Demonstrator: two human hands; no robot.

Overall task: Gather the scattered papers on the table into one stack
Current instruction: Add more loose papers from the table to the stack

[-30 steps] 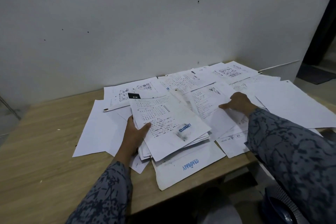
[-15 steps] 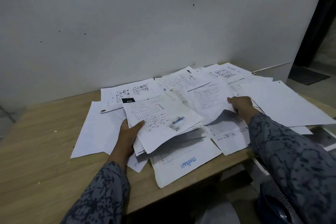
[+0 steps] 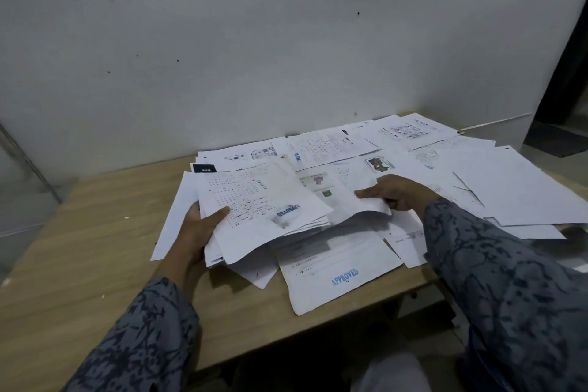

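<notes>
At six o'clock, a white printed sheet stamped APPROVED (image 3: 337, 267) overhangs the light wooden worktop (image 3: 79, 251). Just beyond, our left hand (image 3: 199, 229) grips the gathered stack of white papers (image 3: 264, 216), thumb on top; our right hand (image 3: 394, 192) pinches a loose white sheet with colour pictures (image 3: 346, 197). We judge it best laid square onto the stack. Scattered white sheets (image 3: 515, 188) remain from twelve to three o'clock.

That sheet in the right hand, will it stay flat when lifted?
Probably not: the sheet already bows where the right hand pinches its edge. Likely light and floppy. It may slide over the loose papers beneath.
</notes>
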